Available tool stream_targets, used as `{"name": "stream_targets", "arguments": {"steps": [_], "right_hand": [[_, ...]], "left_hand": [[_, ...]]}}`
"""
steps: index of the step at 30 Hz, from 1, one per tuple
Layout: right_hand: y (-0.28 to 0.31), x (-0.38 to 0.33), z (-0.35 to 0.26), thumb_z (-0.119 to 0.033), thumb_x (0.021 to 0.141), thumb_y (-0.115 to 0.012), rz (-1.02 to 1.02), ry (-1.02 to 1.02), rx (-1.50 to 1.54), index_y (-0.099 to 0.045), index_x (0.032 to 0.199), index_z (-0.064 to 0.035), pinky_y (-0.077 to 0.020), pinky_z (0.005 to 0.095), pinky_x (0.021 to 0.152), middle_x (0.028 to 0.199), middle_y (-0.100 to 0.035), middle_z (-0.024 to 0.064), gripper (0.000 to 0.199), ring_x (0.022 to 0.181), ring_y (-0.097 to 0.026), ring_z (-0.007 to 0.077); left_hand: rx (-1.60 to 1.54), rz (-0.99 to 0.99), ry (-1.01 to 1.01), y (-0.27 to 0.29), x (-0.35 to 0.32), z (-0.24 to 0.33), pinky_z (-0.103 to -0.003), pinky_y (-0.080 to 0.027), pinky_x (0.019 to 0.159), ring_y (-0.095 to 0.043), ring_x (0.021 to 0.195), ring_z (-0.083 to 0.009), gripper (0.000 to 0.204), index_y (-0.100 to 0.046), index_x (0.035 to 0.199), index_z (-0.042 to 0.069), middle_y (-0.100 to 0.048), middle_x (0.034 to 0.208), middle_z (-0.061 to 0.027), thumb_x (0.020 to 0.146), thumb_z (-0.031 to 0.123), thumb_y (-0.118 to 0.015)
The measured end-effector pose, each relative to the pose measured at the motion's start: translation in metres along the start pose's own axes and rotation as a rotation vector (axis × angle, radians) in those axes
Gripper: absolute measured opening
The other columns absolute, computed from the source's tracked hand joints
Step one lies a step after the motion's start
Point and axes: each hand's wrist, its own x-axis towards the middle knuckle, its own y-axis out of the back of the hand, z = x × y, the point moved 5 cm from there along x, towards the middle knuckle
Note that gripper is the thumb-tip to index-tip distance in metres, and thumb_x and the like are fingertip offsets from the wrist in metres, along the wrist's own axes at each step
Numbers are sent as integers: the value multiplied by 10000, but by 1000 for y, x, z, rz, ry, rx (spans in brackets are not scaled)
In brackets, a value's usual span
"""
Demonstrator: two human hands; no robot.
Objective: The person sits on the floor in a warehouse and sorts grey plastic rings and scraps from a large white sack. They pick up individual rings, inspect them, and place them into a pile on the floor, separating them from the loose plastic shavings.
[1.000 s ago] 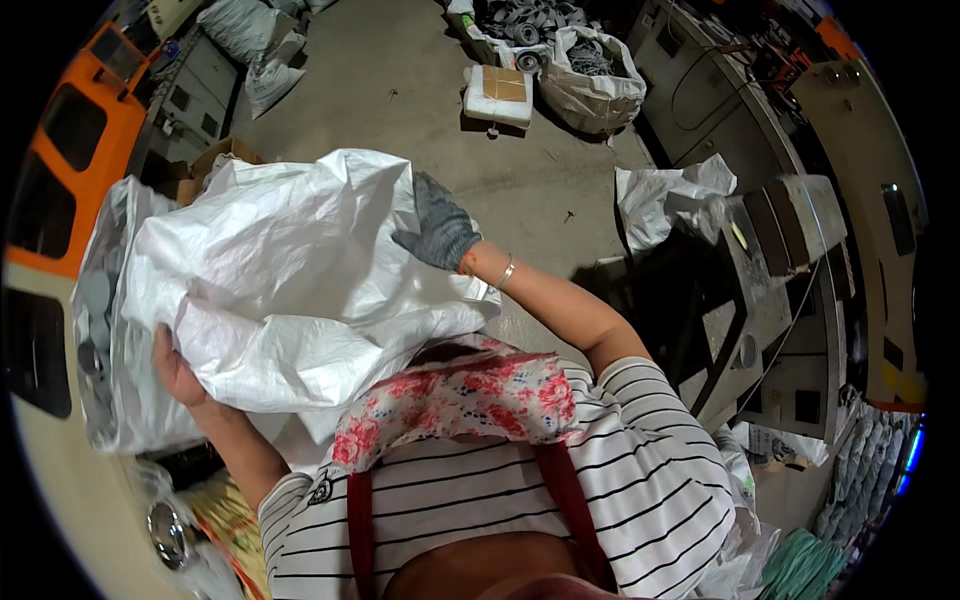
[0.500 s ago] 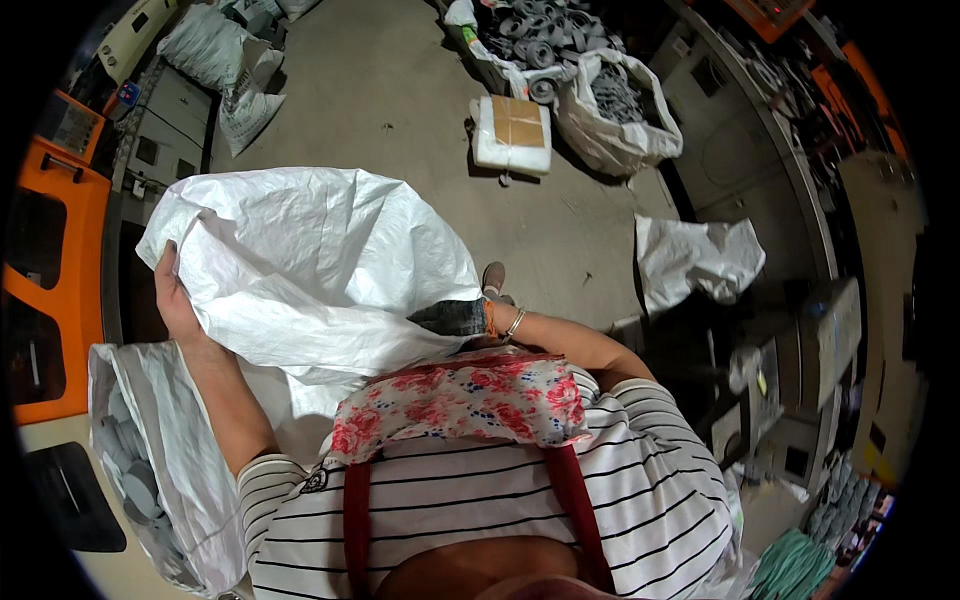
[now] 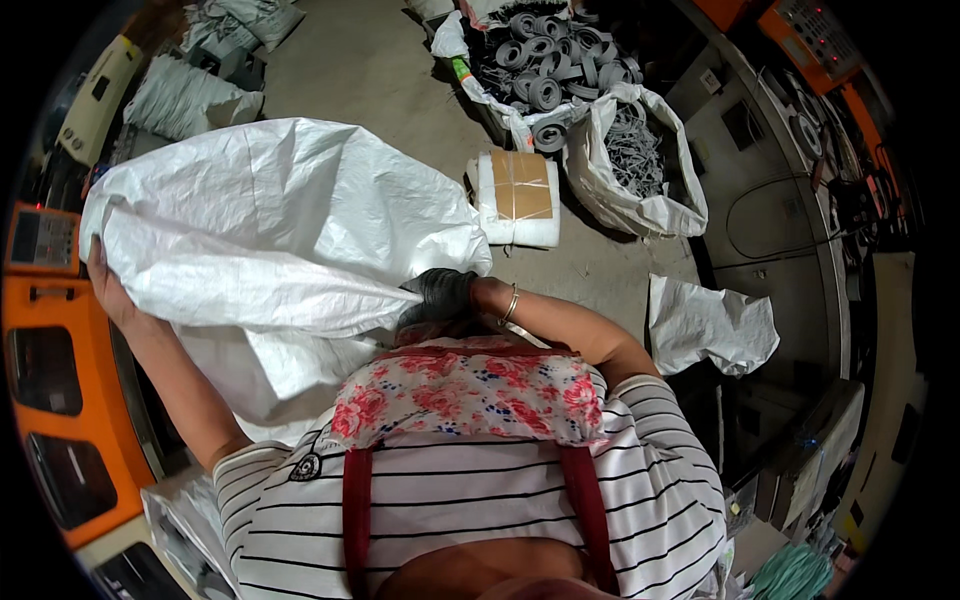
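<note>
A large white woven sack (image 3: 290,225) spreads out in front of me, its mouth stretched between my hands. My left hand (image 3: 108,285) is bare and closed on the sack's left edge, with part of the fingers hidden by the fabric. At the other end my right hand (image 3: 437,296), in a dark grey glove, grips the sack's near edge close to my floral apron (image 3: 465,400). The lower part of the sack hangs down in front of me on the left.
An orange machine (image 3: 60,350) stands close on my left. Ahead right are a sack of grey rings (image 3: 545,92), an open sack of thin grey scraps (image 3: 690,215) and a tied white bundle with cardboard (image 3: 520,200). A flat white sack (image 3: 710,325) lies on the right.
Both hands have moved left and farther out, pulling the sack's mouth with them. More of the right glove shows. My view has shifted, so the floor things appear lower.
</note>
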Motion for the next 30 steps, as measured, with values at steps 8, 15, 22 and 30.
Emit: {"name": "stream_targets", "arguments": {"steps": [8, 15, 22, 30], "right_hand": [[155, 99, 151, -418, 876, -502, 391, -307, 13, -658, 974, -33, -479, 432, 774, 860, -636, 230, 427, 825, -610, 377], [306, 209, 211, -398, 887, -486, 532, -357, -22, -654, 918, -63, -472, 461, 686, 774, -631, 189, 376, 748, -604, 374], [432, 276, 263, -349, 872, -524, 737, -241, 9, -643, 922, -61, -484, 447, 687, 774, -631, 190, 315, 754, -609, 380], [520, 288, 319, -270, 854, -534, 808, -122, -246, -607, 1029, -53, -483, 445, 706, 887, -640, 198, 288, 803, -607, 372]], "left_hand": [[44, -114, 144, -71, 298, -147, -423, -422, 977, -541, 1123, -295, 435, -510, 1245, 2, -557, 1230, -152, 915, 280, -445], [128, -42, 165, -116, 524, -212, -423, -439, 960, -534, 1125, -313, 425, -503, 1230, -21, -548, 1232, -164, 934, 270, -411], [194, -144, 57, -232, 618, -184, -453, -442, 967, -522, 1146, -316, 410, -498, 1238, -16, -529, 1260, -173, 943, 257, -412], [106, -306, -75, -278, 675, -198, -428, -467, 944, -550, 1113, -308, 429, -485, 1228, -60, -535, 1236, -204, 945, 255, -414]]}}
